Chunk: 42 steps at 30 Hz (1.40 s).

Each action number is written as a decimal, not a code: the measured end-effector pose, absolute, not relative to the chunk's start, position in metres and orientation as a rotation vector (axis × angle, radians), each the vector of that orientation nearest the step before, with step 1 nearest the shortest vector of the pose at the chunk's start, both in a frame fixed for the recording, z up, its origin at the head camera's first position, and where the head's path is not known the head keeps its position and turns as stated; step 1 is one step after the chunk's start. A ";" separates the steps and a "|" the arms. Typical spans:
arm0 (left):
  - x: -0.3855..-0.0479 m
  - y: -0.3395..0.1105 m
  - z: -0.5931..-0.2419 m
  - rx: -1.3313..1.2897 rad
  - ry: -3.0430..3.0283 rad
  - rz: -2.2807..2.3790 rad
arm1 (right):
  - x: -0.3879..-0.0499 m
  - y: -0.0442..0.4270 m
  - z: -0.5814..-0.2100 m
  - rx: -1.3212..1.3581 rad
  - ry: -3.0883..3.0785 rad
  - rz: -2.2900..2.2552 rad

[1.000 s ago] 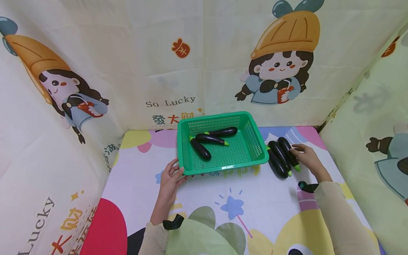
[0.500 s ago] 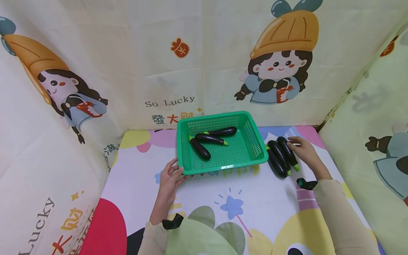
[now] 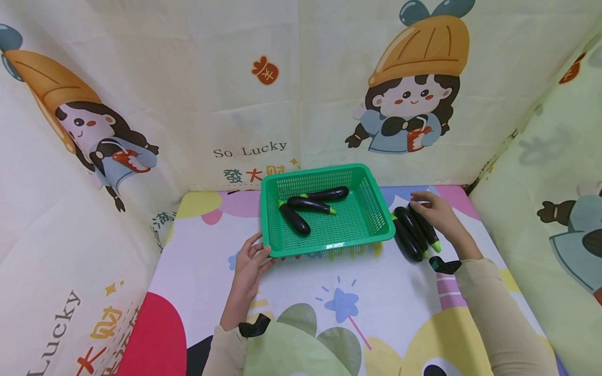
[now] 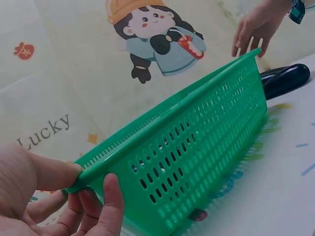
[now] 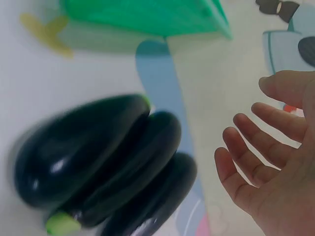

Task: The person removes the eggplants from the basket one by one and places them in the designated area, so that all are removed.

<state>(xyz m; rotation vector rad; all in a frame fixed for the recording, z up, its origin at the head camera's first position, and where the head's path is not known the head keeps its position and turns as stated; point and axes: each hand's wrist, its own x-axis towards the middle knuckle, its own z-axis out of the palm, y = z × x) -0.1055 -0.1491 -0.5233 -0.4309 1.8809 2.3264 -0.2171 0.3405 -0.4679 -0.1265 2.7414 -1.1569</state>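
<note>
A green plastic basket [image 3: 345, 244] stands at the back of the table with three eggplants inside, one of them the lower-left eggplant [image 3: 295, 218]. My left hand [image 3: 248, 266] pinches the basket's near-left corner, thumb on the rim [image 4: 81, 172] and fingers beneath. To the basket's right, three more eggplants lie side by side, among them the nearest eggplant [image 3: 406, 241] and the middle eggplant [image 3: 413, 224]. Over the rightmost eggplant [image 3: 429, 232] hovers my right hand [image 3: 437, 214], partly hiding it. In the right wrist view its fingers [image 5: 246, 160] are spread and hold nothing.
A patterned cloth [image 3: 301, 292] covers the table. Printed fabric walls [image 3: 320, 104] rise behind the basket and on both sides. The basket's far rim is close to the back wall.
My right hand has lifted off the rightmost eggplant and shifted away from me and to the left. My left hand and the basket have stayed put.
</note>
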 end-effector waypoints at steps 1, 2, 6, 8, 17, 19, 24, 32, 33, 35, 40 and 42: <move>-0.106 -0.149 -0.523 -0.435 1.879 2.325 | -0.218 0.337 -0.466 -0.128 2.733 -1.158; -0.106 -0.149 -0.523 -0.437 1.880 2.322 | -0.219 0.334 -0.463 -0.134 2.728 -1.158; -0.107 -0.149 -0.523 -0.443 1.875 2.318 | -0.223 0.321 -0.454 -0.182 2.731 -1.139; -0.108 -0.149 -0.522 -0.449 1.868 2.323 | -0.225 0.315 -0.450 -0.222 2.743 -1.123; -0.108 -0.148 -0.519 -0.464 1.844 2.344 | -0.236 0.289 -0.427 -0.384 2.726 -1.125; -0.108 -0.148 -0.519 -0.462 1.841 2.346 | -0.240 0.283 -0.422 -0.420 2.727 -1.122; -0.108 -0.148 -0.520 -0.452 1.840 2.353 | -0.247 0.268 -0.412 -0.460 2.722 -1.093; -0.107 -0.148 -0.518 -0.445 1.832 2.362 | -0.259 0.243 -0.406 -0.522 2.690 -1.059; -0.107 -0.148 -0.518 -0.446 1.831 2.361 | -0.261 0.241 -0.407 -0.539 2.685 -1.057; -0.107 -0.148 -0.519 -0.446 1.830 2.359 | -0.264 0.235 -0.409 -0.568 2.678 -1.058; -0.106 -0.148 -0.520 -0.441 1.831 2.363 | -0.271 0.219 -0.412 -0.640 2.640 -1.028; -0.106 -0.149 -0.520 -0.443 1.832 2.362 | -0.273 0.212 -0.413 -0.655 2.622 -1.009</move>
